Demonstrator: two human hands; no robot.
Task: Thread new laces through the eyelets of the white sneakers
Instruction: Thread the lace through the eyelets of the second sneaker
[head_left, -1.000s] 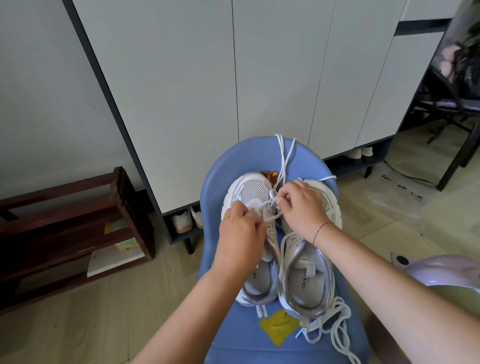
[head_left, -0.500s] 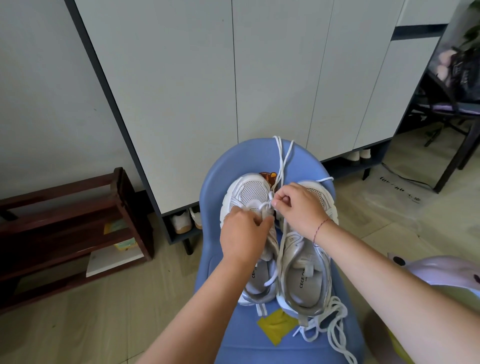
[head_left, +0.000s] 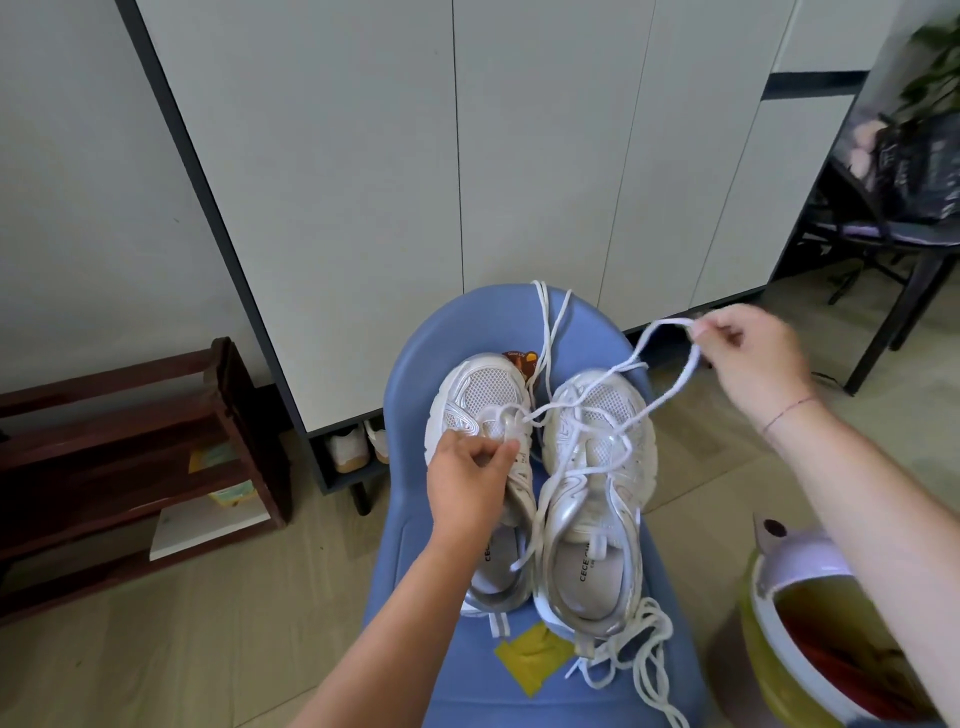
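The pair of white mesh sneakers (head_left: 597, 467) is found side by side, toes away from the person, on a blue moulded plastic seat (head_left: 431, 353); little bare seat is left around the soles. The left hand (head_left: 470, 478) is curled on the lacing area of the sneaker on the left, pinching it. A white flat lace (head_left: 670, 322) is pinched by the right hand (head_left: 753, 353), raised beyond the seat's right edge, the strand crossing the other sneaker's toe. A loose bundle of white laces (head_left: 639, 654) lies at the near edge, beside a yellow paper scrap (head_left: 532, 657). The seat's far edge is closed off by a pale panelled cabinet (head_left: 363, 182). A dark wooden shoe rack (head_left: 130, 441) stands well to the left; a yellow bin with a white lid (head_left: 795, 566) stands just beside the seat on the right.
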